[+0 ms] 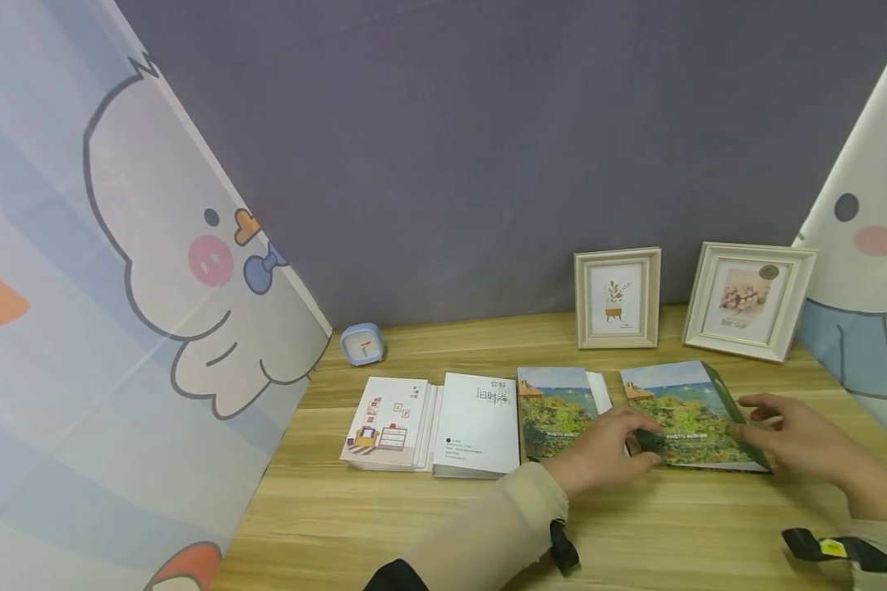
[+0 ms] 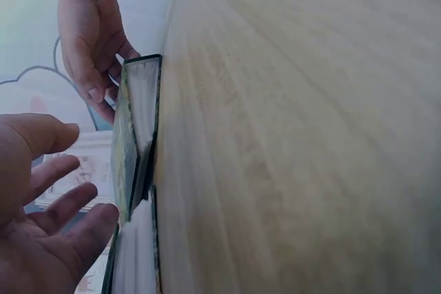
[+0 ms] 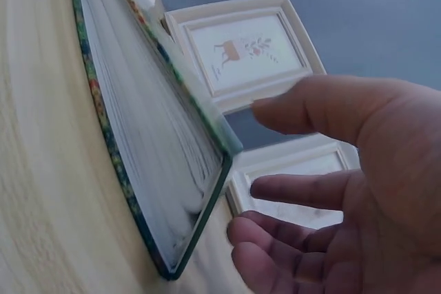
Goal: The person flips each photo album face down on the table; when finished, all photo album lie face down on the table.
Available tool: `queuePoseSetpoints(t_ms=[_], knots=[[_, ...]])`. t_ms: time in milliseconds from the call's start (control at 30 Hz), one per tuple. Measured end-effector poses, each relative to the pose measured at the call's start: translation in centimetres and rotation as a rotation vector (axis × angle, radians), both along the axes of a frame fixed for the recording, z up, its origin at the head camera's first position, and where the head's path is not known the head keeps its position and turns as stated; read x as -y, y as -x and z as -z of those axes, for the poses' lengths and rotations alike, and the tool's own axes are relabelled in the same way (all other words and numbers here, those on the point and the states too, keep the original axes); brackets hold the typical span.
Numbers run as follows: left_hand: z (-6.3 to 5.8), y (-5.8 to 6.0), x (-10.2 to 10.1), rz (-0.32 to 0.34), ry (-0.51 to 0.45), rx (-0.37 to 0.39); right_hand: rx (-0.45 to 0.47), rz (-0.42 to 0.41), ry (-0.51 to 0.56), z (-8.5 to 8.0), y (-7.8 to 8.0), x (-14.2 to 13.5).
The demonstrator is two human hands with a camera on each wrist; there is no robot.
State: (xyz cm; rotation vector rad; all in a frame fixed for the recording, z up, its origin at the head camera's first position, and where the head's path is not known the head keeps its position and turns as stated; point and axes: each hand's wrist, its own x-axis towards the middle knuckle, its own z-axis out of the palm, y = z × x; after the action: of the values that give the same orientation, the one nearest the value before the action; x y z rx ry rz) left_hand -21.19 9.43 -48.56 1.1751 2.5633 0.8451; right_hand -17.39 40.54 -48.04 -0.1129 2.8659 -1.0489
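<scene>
A photo album (image 1: pixel 680 406) with a painted garden and sea cover lies at the right of the row. Its cover is slightly raised from the pages, which show in the right wrist view as a white block (image 3: pixel 148 111). By its left edge is my left hand (image 1: pixel 609 451), fingers spread and partly bent. At its spine side, my right hand (image 1: pixel 801 431) has thumb and fingers apart; the right wrist view shows them a little off the spine. A matching album (image 1: pixel 558 410) sits left of it, partly covered by my left hand.
Left of these lie a white album (image 1: pixel 476 423) with Chinese lettering and another with a furniture drawing (image 1: pixel 384 423). A blue clock (image 1: pixel 362 344) stands behind. Two picture frames (image 1: pixel 618 298) lean near the dark back cloth (image 1: pixel 473 164). Cartoon curtains (image 1: pixel 155 246) flank the wooden table (image 1: pixel 325 525).
</scene>
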Motion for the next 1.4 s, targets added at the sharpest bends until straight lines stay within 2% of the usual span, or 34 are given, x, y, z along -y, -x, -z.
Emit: queuePoseSetpoints(t_ms=[133,267,367,633,767,933,1200,1400], knots=[[-0.1,0.2,0.7,-0.005,-0.107,0.037,-0.033,0.012,0.007,-0.4,0.2,0.3],[-0.2,0.2,1.9,-0.012,-0.24,0.135,-0.077,0.0,-0.011,-0.7,0.2,0.9],[-0.3,0.2,3.0,-0.037,-0.294,0.157,-0.122,-0.001,-0.036,-1.0,0.1,1.8],[-0.2,0.5,6.4,-0.151,-0.324,0.109,-0.216,-0.009,-0.033,-1.0,0.1,5.0],[-0.1,0.7,8.1,-0.172,-0.346,0.081,-0.262,-0.017,-0.025,-0.9,0.2,6.6],[0.2,0.8,10.2,-0.188,-0.393,0.075,-0.238,-0.056,0.002,-0.8,0.3,8.6],[0.8,0.3,12.5,-0.273,-0.418,0.127,-0.258,-0.107,-0.01,-0.7,0.5,11.7],[1.3,-0.3,13.4,-0.312,-0.498,0.22,-0.208,-0.121,0.01,-0.4,0.6,13.9]])
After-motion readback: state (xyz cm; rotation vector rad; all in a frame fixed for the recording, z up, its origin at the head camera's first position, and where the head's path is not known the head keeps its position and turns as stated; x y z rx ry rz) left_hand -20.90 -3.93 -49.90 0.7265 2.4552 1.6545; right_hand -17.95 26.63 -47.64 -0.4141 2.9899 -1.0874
